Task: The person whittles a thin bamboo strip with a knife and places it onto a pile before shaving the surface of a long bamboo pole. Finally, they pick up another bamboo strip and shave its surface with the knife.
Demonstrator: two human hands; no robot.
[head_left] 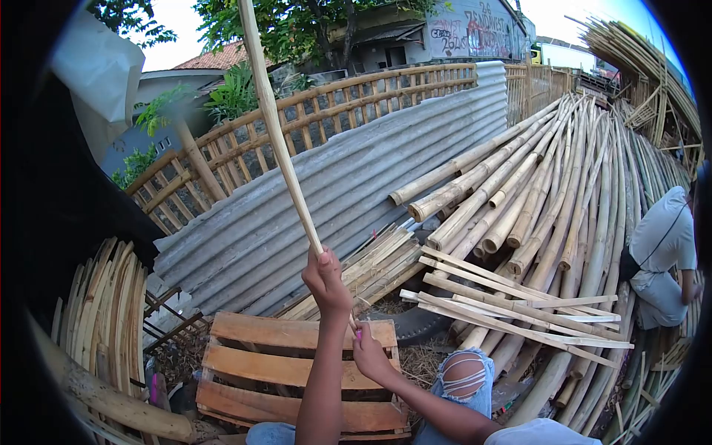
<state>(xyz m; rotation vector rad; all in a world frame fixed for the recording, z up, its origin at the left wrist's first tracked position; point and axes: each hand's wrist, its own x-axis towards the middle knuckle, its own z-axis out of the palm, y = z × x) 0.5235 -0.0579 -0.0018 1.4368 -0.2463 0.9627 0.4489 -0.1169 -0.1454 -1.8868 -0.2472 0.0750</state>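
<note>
A long pale bamboo strip rises at a slant from my hands past the top of the view. My left hand is wrapped round it near its lower part, thumb uppermost. Lower and slightly to the right, my right hand is closed close by the strip's lower end. A small bright pink bit shows at its fingers; I cannot tell what it belongs to. Beneath both forearms is a slatted wooden bench. My knee in ripped jeans is at the right of the bench.
Whole bamboo poles lie piled at the right, with split strips across them. More strips stand bundled at the left. A corrugated metal sheet and bamboo fence run behind. Another person bends at the far right.
</note>
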